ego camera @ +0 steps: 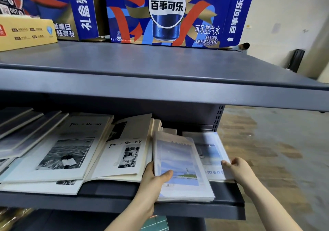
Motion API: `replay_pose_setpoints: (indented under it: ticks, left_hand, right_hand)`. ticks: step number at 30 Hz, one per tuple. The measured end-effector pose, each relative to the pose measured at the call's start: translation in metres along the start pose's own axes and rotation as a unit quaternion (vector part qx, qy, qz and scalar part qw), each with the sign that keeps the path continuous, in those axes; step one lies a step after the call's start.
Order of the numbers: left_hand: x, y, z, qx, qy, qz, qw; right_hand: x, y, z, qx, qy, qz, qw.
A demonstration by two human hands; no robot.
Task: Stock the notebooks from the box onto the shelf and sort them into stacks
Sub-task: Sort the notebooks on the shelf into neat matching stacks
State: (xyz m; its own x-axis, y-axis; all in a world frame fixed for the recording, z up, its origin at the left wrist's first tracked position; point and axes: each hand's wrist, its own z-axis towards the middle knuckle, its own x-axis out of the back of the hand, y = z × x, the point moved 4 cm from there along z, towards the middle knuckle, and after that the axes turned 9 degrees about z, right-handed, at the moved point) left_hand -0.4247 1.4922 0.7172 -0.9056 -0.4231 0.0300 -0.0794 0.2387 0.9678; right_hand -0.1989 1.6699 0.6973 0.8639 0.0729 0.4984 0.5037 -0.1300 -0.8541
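Pale blue lighthouse notebooks (179,166) are lying in a small stack at the lower right of the frame, on the front of the dark grey lower shelf (110,199). The left hand (151,181) is gripping their left edge, its thumb pressing on the top cover. The right hand (237,168) is pinching the near edge of a second pale blue notebook (210,150) beside them, while black-and-white "Time & Memory" notebooks (71,150) are lying in loose piles at lower left.

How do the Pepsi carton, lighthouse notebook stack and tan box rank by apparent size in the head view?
1. Pepsi carton.
2. lighthouse notebook stack, enlarged by nearness.
3. tan box, cropped at the frame edge.
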Motion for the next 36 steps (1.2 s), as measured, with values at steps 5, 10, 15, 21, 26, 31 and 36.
replay_pose_setpoints:
  ticks: [5,10,15,21,26,31,36]
  left_hand:
    - [0.004,-0.003,-0.016,0.009,-0.028,-0.044,0.999]
    - [0.010,0.003,-0.027,0.006,-0.023,-0.051,0.998]
    - [0.013,-0.004,-0.028,0.011,-0.019,-0.024,0.999]
    - [0.009,-0.010,-0.028,0.018,-0.034,-0.028,0.999]
    - [0.004,-0.007,-0.032,0.032,-0.042,-0.015,0.998]
    - [0.002,-0.003,-0.033,0.039,-0.058,-0.078,0.995]
    - [0.002,-0.006,-0.034,0.087,-0.058,-0.093,0.990]
  right_hand:
    - [0.018,-0.003,0.003,-0.001,0.058,-0.008,0.998]
    - [0.037,-0.018,-0.009,0.065,0.109,0.042,0.991]
    - [0.052,-0.061,-0.042,0.212,0.165,0.031,0.963]
    - [0.059,-0.090,-0.052,0.233,0.171,0.158,0.944]
    - [0.012,-0.095,-0.058,0.156,0.035,0.272,0.949]
    - [-0.032,-0.088,-0.077,0.118,-0.046,0.301,0.945]
    - [-0.040,-0.044,-0.084,0.055,-0.042,0.302,0.951]
